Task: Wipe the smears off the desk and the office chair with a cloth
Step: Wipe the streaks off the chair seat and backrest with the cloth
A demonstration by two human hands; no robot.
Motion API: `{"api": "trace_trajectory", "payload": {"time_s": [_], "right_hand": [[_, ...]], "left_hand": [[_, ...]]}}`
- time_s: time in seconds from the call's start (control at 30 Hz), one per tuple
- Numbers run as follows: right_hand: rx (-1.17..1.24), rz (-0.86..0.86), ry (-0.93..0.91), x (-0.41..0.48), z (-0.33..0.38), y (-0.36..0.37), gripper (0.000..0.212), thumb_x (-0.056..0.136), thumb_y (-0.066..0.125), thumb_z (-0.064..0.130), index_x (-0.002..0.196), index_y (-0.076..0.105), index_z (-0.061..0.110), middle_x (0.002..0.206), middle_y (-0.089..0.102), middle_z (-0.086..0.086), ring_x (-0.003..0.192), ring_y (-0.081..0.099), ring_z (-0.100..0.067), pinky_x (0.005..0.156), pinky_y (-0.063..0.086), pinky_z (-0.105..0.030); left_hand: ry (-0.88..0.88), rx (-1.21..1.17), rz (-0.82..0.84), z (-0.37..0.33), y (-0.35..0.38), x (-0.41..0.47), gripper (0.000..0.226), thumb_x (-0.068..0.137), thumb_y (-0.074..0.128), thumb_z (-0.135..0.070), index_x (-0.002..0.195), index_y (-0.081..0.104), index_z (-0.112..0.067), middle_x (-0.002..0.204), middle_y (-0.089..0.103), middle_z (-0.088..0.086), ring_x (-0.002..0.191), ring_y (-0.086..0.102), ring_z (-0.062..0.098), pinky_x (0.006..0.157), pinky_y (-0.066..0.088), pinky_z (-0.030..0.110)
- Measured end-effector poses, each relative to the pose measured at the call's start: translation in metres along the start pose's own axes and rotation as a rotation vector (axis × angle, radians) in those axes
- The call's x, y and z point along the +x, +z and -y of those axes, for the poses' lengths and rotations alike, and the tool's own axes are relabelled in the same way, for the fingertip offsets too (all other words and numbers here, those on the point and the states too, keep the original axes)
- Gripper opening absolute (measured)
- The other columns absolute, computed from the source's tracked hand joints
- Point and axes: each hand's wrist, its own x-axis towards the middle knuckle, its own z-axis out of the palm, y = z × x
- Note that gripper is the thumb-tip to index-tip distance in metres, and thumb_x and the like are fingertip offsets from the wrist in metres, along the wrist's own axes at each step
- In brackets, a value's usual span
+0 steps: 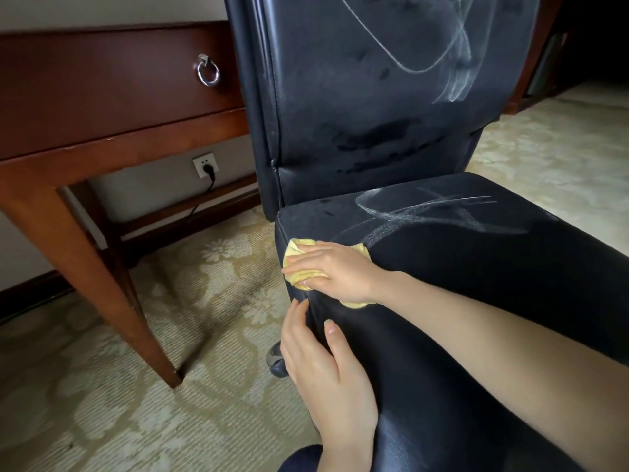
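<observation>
A black leather office chair fills the middle and right of the head view. White smears cross the back part of its seat, and more white smears curl over the backrest. My right hand presses a yellow cloth flat on the seat's left edge, fingers straight. My left hand rests on the seat's front left corner, fingers on the side and thumb on top. The dark wooden desk stands to the left; its top is out of view.
The desk has a drawer with a metal ring pull and a slanted leg reaching the patterned carpet. A wall socket with a plug and cable sits under the desk. A chair castor shows beside my left hand.
</observation>
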Motion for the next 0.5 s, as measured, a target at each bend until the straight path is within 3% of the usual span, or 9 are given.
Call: {"api": "trace_trajectory", "payload": {"time_s": [0.1,0.2,0.33,0.4,0.5], "right_hand": [[0.034,0.036,-0.067,-0.025,0.008,-0.007,0.032,0.092,0.059,0.017,0.124,0.063,0.017,0.131,0.059,0.002,0.132,0.041,-0.015,0.111,0.017,-0.019],[0.041,0.083,-0.154,-0.056,0.012,-0.013,0.025,0.092,0.058,0.012,0.115,0.067,0.01,0.122,0.064,-0.002,0.123,0.051,-0.022,0.11,0.025,-0.025],[-0.01,0.166,-0.157,-0.098,0.005,-0.021,0.027,0.093,0.049,0.014,0.114,0.065,0.013,0.131,0.057,0.005,0.136,0.035,-0.012,0.115,0.019,-0.027],[-0.021,0.241,-0.17,-0.11,-0.001,-0.029,0.029,0.094,0.045,0.021,0.117,0.062,0.02,0.138,0.051,0.009,0.14,0.026,-0.005,0.117,0.014,-0.025],[-0.106,0.335,-0.172,-0.108,-0.011,-0.043,0.041,0.092,0.035,0.032,0.13,0.049,0.04,0.149,0.032,0.023,0.141,0.01,0.008,0.116,0.003,-0.018]], "left_hand": [[0.02,0.02,0.019,-0.002,-0.002,0.0,0.049,0.086,0.039,-0.026,0.132,0.048,-0.011,0.133,0.047,-0.004,0.125,0.04,0.012,0.109,0.029,0.036],[0.018,0.081,0.052,-0.004,-0.003,0.001,0.053,0.087,0.037,-0.03,0.136,0.045,-0.013,0.142,0.045,0.001,0.133,0.035,0.015,0.112,0.025,0.036],[0.026,0.232,0.141,-0.002,-0.001,0.0,0.063,0.093,0.021,-0.046,0.15,0.02,-0.02,0.157,0.017,-0.008,0.144,0.012,0.007,0.115,0.004,0.023],[0.008,0.327,0.205,0.0,0.001,0.0,0.062,0.096,0.014,-0.05,0.151,0.009,-0.022,0.158,0.004,-0.011,0.145,-0.001,0.004,0.115,-0.003,0.024],[-0.015,0.444,0.271,0.0,0.001,0.0,0.066,0.094,0.019,-0.049,0.152,0.001,-0.023,0.158,-0.006,-0.011,0.145,-0.011,0.004,0.116,-0.006,0.029]]}}
